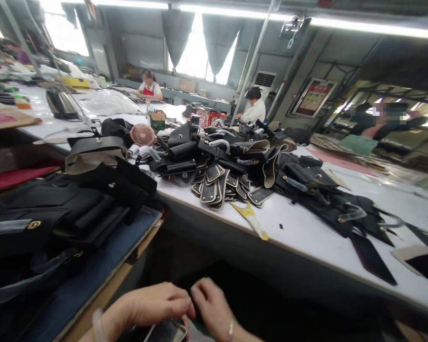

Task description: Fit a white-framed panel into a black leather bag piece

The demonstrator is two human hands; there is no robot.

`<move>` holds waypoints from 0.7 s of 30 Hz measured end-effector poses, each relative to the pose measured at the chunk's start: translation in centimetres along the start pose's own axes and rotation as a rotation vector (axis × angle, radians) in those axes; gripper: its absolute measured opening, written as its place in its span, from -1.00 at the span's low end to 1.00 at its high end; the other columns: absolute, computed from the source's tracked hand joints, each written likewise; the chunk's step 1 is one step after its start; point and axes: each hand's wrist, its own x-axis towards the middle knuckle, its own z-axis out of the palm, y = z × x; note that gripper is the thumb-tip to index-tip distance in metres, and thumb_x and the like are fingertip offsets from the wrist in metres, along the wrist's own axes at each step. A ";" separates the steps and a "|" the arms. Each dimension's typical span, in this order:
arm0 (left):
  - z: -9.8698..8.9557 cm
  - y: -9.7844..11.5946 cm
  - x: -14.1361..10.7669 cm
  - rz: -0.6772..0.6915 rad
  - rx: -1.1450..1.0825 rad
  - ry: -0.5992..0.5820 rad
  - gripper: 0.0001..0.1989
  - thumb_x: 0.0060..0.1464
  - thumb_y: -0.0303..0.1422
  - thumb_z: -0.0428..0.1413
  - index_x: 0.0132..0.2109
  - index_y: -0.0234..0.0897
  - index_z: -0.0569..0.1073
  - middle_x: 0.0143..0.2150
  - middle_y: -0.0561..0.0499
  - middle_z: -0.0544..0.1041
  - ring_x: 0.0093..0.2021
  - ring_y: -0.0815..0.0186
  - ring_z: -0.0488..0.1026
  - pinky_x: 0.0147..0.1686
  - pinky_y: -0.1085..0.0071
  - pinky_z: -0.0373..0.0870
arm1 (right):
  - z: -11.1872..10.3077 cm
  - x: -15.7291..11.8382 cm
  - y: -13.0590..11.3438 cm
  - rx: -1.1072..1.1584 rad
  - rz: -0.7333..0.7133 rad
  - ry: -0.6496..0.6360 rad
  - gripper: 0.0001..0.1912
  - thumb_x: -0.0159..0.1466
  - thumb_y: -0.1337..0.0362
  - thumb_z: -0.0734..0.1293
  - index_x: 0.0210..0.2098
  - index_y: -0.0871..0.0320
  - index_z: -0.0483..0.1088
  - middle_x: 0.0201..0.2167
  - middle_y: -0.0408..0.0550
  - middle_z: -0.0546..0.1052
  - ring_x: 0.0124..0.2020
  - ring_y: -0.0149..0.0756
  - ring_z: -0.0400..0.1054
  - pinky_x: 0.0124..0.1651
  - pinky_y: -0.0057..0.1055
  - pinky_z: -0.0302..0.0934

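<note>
A worker's two bare hands meet at the bottom edge of the frame, low in front of a long white tabletop. The left hand curls its fingers inward, tips pressed together with those of the right hand, over a phone-like object with a glossy dark face that lies just beneath them. Whether either grip is actually pinching anything cannot be told, since the fingertips hide what lies between them. A pale bracelet circles the left wrist and a thin bangle the right.

Across the tabletop sprawls a heap of black leather bag parts, with a fan of flat, pale-edged leather tabs spilling toward the near edge. Just beside the tabs lies a yellow strip. More dark pieces trail off to the right, ending in a long black flap. A small pink desk fan stands behind the heap.

To the left, on a lower blue-covered shelf, finished black handbags with gold clasps are stacked. In the background, two seated workers, one in a red apron and one in white, bend over another bench beneath curtained windows.
</note>
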 end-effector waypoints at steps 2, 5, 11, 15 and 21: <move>-0.1 -0.3 0.0 -0.060 -0.056 -0.013 -0.60 0.07 -0.20 0.09 0.00 -0.25 0.57 -0.18 -0.03 0.67 -0.24 0.24 0.53 -0.32 0.47 0.37 | -4.3 2.2 1.0 -0.174 -0.016 0.123 -0.82 0.41 0.22 0.25 -0.14 0.20 0.41 -0.12 0.02 0.45 -0.05 -0.17 0.36 0.08 -0.17 0.26; -0.1 -0.8 0.1 -0.136 -0.236 -0.059 -0.40 -0.23 -0.27 0.33 0.05 -0.22 0.52 -0.14 -0.02 0.66 -0.29 0.29 0.51 -0.35 0.51 0.33 | -11.8 6.4 3.1 -0.424 0.015 0.250 -0.60 0.38 0.15 0.24 0.13 0.23 0.29 0.21 0.26 0.22 0.30 0.12 -0.01 0.32 0.05 -0.13; -0.2 -1.3 0.3 -0.197 -0.305 -0.103 -0.10 -0.54 -0.33 0.47 0.11 -0.23 0.46 -0.15 -0.01 0.63 -0.28 0.30 0.49 -0.28 0.44 0.37 | -18.1 11.5 6.9 -0.659 0.132 -0.017 -0.53 0.17 0.19 0.39 0.02 0.27 0.35 -0.04 0.28 0.39 -0.07 0.13 0.36 0.07 -0.02 0.17; -0.1 -1.5 0.6 -0.210 -0.356 -0.085 -0.13 -0.48 -0.28 0.45 0.11 -0.24 0.44 -0.11 -0.03 0.62 -0.25 0.29 0.49 -0.30 0.44 0.38 | -19.8 9.5 6.6 -0.622 0.131 -0.171 -0.66 0.07 0.35 0.24 -0.13 0.23 0.37 -0.14 0.26 0.45 -0.05 0.12 0.37 0.08 -0.08 0.16; 0.0 -1.8 0.7 -0.198 -0.331 -0.068 -0.13 -0.41 -0.28 0.41 0.16 -0.25 0.39 -0.06 -0.08 0.63 -0.24 0.27 0.51 -0.34 0.45 0.38 | -16.8 0.8 2.2 -0.210 0.304 -0.532 -0.39 -0.04 0.11 0.19 0.02 0.16 0.27 -0.31 0.03 0.52 -0.47 -0.21 0.43 -0.48 -0.39 0.33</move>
